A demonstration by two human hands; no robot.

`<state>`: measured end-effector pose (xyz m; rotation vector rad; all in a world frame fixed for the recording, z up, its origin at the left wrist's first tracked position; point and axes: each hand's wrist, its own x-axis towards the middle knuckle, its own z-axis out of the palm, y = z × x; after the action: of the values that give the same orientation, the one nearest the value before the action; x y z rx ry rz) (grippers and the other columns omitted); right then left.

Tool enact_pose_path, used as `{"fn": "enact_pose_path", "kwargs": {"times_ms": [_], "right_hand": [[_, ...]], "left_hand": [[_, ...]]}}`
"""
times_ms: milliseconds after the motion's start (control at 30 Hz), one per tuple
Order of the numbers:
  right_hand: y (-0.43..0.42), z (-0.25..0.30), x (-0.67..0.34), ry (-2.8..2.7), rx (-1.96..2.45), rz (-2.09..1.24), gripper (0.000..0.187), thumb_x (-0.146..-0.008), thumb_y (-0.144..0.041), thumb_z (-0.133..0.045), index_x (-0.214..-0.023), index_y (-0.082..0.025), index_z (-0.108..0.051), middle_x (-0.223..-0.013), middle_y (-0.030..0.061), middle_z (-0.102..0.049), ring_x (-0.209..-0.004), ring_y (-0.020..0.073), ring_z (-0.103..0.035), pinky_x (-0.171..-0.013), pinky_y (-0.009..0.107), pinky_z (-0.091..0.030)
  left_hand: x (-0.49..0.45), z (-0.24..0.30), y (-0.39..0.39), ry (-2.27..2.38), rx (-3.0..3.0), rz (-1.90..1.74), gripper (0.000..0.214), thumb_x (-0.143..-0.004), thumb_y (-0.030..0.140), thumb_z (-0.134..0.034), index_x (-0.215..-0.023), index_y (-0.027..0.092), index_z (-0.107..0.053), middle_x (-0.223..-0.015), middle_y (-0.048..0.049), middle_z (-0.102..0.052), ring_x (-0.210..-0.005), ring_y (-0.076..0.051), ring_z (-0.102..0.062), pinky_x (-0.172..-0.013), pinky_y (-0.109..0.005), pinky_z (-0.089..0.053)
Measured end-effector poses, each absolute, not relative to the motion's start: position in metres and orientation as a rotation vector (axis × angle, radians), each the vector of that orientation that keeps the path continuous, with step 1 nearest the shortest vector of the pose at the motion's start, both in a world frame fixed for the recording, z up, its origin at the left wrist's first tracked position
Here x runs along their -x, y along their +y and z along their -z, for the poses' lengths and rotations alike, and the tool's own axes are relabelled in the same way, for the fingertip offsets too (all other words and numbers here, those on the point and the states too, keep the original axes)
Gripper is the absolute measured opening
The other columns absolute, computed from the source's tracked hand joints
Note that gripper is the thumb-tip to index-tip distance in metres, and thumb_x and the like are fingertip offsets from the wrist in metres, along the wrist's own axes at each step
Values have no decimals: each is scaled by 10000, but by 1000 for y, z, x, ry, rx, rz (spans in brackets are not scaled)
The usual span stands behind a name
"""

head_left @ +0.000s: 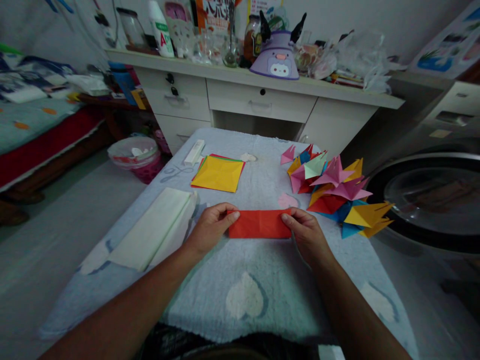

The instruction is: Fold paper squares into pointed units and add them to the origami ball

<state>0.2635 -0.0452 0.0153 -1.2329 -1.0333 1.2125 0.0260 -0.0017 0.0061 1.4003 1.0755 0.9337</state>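
A red sheet of origami paper, folded into a long rectangle, is stretched level between my two hands, with faint creases across it. My left hand pinches its left end, thumb on the near face. At the right end, the thumb and fingers of my right hand grip the upper corner. Beyond the paper lies a stack of square coloured sheets, yellow on top. To the right is a heap of folded paper cranes in pink, yellow, red, blue and pale green.
A pale folded cloth or paper and a small white box lie on the left of the cloth-covered table. Behind stands a white cluttered desk. A pink bin is at left, a front-loading washer at right.
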Motion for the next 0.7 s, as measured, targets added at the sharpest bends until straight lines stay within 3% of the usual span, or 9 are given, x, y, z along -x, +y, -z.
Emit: {"fn": "enact_pose_path", "kwargs": {"times_ms": [700], "right_hand": [[-44,-15,-264,-832,1100,-1267,195,-668,-335,-828,-703,-204,-687,-667,-31,-647,-606,112,-535,-609,236,-411]], "left_hand": [[-25,-4,-2,1086,-1329,-982,176,-777,336,-683,-808,165,-657,-711,27,-594,-651,-107,-523,-616,-224,-402]]}}
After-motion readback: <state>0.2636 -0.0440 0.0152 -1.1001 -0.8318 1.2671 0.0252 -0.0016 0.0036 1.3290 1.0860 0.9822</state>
